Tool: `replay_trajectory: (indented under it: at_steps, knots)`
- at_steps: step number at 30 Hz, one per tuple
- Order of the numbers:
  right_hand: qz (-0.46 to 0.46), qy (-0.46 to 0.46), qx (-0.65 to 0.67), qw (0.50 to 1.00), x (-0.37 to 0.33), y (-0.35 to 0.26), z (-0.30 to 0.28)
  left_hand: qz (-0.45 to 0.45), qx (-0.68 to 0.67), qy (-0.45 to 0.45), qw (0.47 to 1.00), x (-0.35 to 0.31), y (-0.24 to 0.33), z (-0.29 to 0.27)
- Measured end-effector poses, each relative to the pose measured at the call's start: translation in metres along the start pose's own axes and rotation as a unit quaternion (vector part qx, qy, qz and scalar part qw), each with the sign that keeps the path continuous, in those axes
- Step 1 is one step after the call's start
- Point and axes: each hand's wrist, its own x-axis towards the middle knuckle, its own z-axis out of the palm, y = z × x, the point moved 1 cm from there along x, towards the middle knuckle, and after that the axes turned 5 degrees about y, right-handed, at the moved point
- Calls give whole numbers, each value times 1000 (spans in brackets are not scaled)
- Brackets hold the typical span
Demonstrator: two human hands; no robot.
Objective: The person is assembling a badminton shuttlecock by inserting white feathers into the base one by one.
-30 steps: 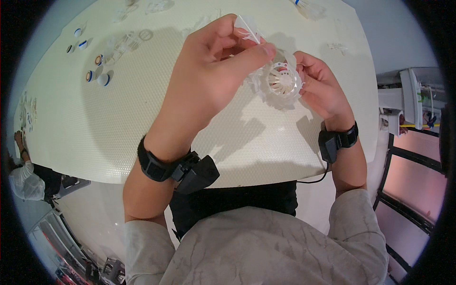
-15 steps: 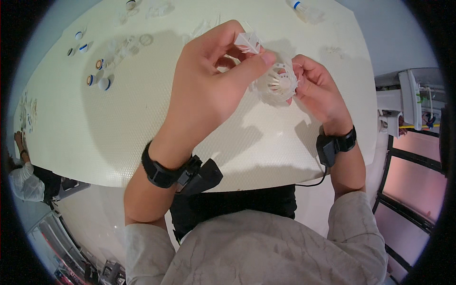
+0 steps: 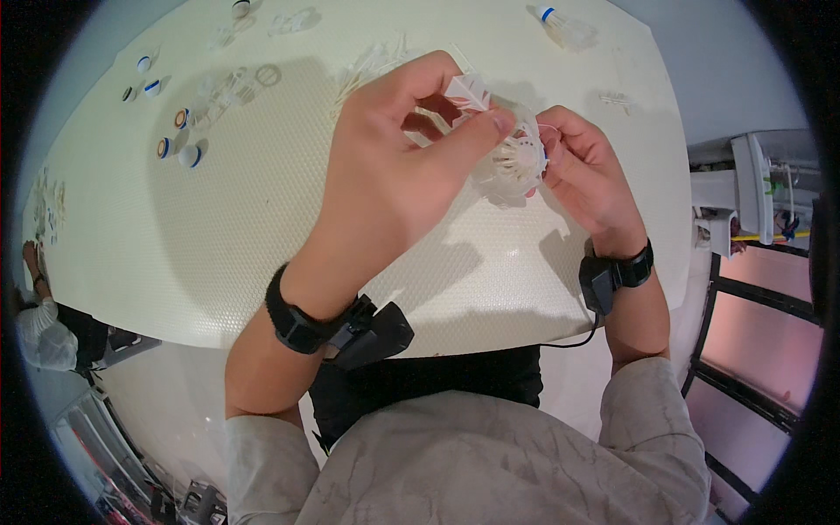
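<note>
Just beyond the middle of the table, a white shuttlecock (image 3: 516, 164) shows its open ribbed skirt. My right hand (image 3: 582, 171) is closed on its right side, the fingertips partly hidden behind the skirt; a bit of blue shows there. A fine pale thread loops near those fingertips. My left hand (image 3: 407, 153) pinches a small white angular piece (image 3: 468, 91) between thumb and fingers, against the skirt's upper left edge. Whether that piece is joined to the shuttlecock I cannot tell.
Several shuttlecock heads (image 3: 190, 156) and clear plastic skirts (image 3: 229, 92) lie at the left of the table (image 3: 236, 254). White feather-like strips (image 3: 372, 66) lie beyond my left hand. Another shuttlecock (image 3: 564, 26) rests far right, above small pale scraps (image 3: 615, 98). A person (image 3: 44, 328) sits far left.
My left hand has shifted slightly right and nearer, bringing the white piece closer to the skirt. The skirt is turned a little. My right hand keeps its hold.
</note>
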Motion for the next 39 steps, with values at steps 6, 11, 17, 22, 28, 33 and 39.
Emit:
replay_trajectory:
  at_steps: [6, 11, 17, 22, 28, 33, 39]
  knots:
    - [4, 11, 20, 1000, 0, -2, -2, 86, 123, -35, 988, 0, 3, 1]
    - [5, 8, 6, 1000, 1, -1, -3, 43, 122, -48, 990, -1, 9, -2]
    - [19, 5, -4, 1000, 0, 1, -3, 25, 123, -52, 991, -3, 8, -2]
    - [22, 29, 12, 999, -2, 2, -4, 8, 124, -58, 991, -4, 4, 1]
    - [-8, 15, -20, 1000, -2, 4, -7, 52, 184, -18, 981, -8, 2, 4]
    - [-1, 21, -37, 999, -2, 5, -10, 64, 165, -13, 984, -7, 0, 7]
    - [15, 24, -14, 1000, -4, 3, -8, 83, 144, 1, 986, -6, -3, 8]
